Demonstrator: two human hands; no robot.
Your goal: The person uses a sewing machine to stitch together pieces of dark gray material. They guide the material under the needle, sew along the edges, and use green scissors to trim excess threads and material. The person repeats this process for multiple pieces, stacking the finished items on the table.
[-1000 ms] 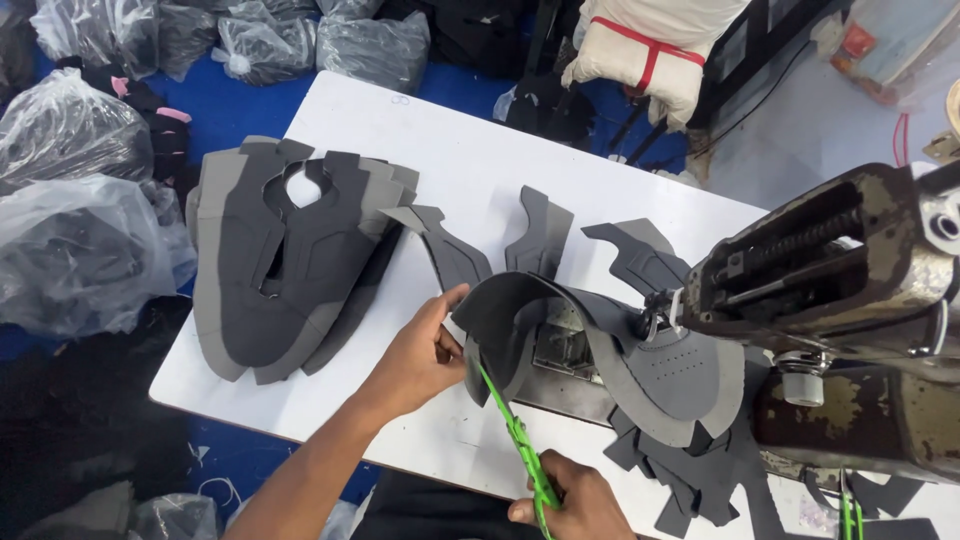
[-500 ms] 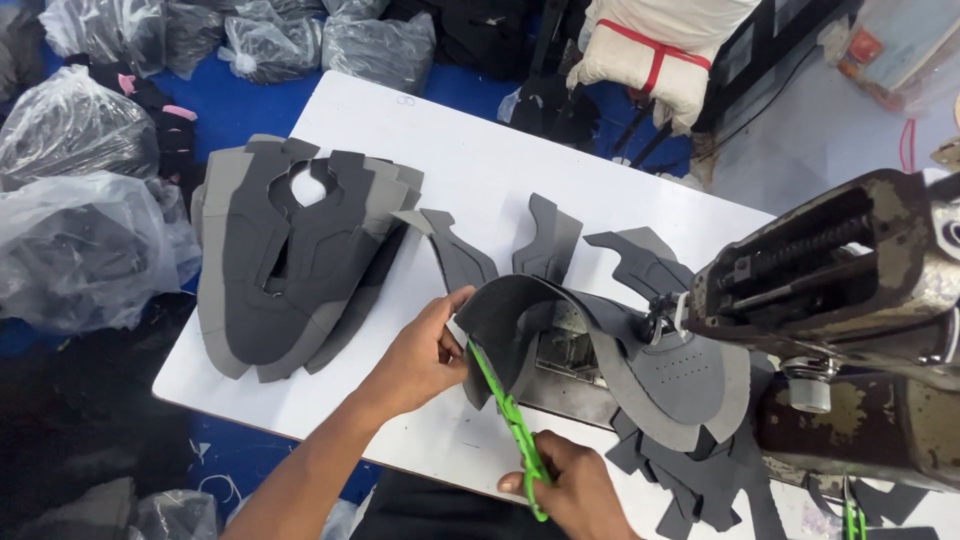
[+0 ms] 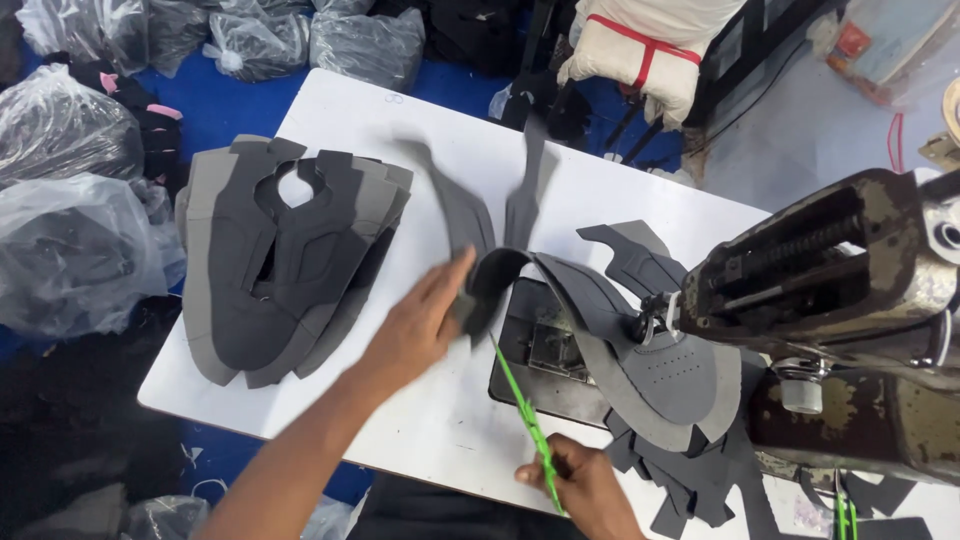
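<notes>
Right now the left hand (image 3: 415, 325) reaches across the white worktop (image 3: 450, 420) and pinches the edge of a dark grey shoe-upper piece (image 3: 560, 285), its fingers (image 3: 455, 275) closed on the curved rim where the piece bends upward; the hand is slightly blurred. That piece runs to the right over the metal plate of the sewing machine (image 3: 830, 290) and lies under the machine's needle area, with two narrow tongues of it standing up toward the far edge of the worktop. The right hand (image 3: 585, 490), at the near edge, is closed around the handle of a pair of slim green scissors (image 3: 525, 425), whose blades point up toward the held piece and end just beside it; whether they touch it I cannot tell. To the left, well apart from both hands, a stack of grey and black cut pieces (image 3: 290, 260) lies flat on the worktop. More dark cut pieces (image 3: 690, 480) hang off the near edge below the machine. Clear plastic bags (image 3: 70, 240) of dark material sit on the blue floor at the left.
</notes>
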